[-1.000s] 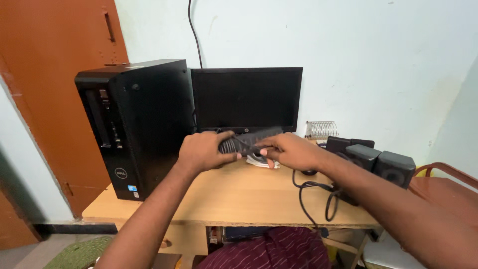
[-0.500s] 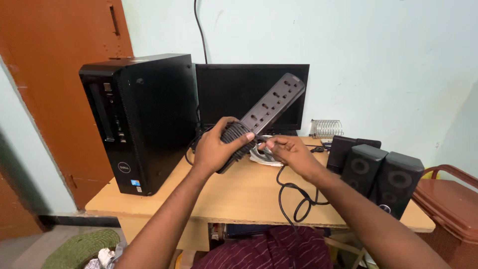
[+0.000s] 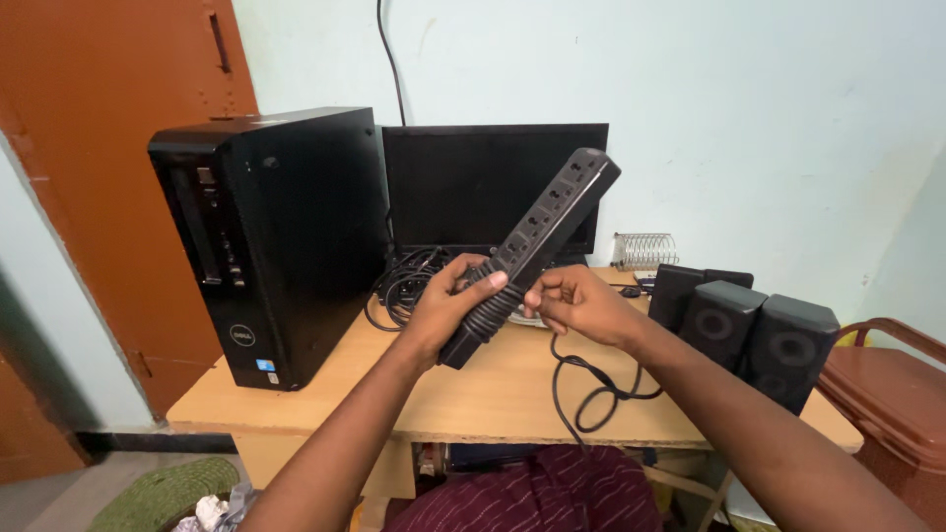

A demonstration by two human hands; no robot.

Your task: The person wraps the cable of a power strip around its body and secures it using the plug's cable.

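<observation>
A: What is recorded at the far left of the scene?

B: An orange-brown door (image 3: 108, 148) is seen at the far left. A black desktop tower (image 3: 271, 236) is stood upright on the left part of the wooden desk (image 3: 512, 389), its front panel turned to the near left. A green basket (image 3: 163, 493) is noted on the floor, near and left, below the desk edge.

A: And behind the hands?

B: A dark monitor (image 3: 463, 187) is placed against the far wall, just right of the tower. A bundle of black cables (image 3: 404, 281) is coiled at its foot.

A: How is the power strip held?

B: A black power strip (image 3: 537, 236) is held above the middle of the desk, tilted, its far end raised up and to the right in front of the monitor. Its lower end, where cord is wound around the body, is clamped in the left hand (image 3: 448, 310), fingers closed around it and thumb laid across the windings. The right hand (image 3: 581, 305) is closed on the black cord (image 3: 591, 394) just beside the strip's lower end; the cord is pinched between the fingers and hangs in a loose loop to the desk.

A: What is logged to the right?

B: A small wire rack (image 3: 645, 251) is set by the far wall. Two black speakers (image 3: 759, 335) are stood near the right edge of the desk, well apart from the hands. A brown chair (image 3: 892, 394) is partly seen at the far right.
</observation>
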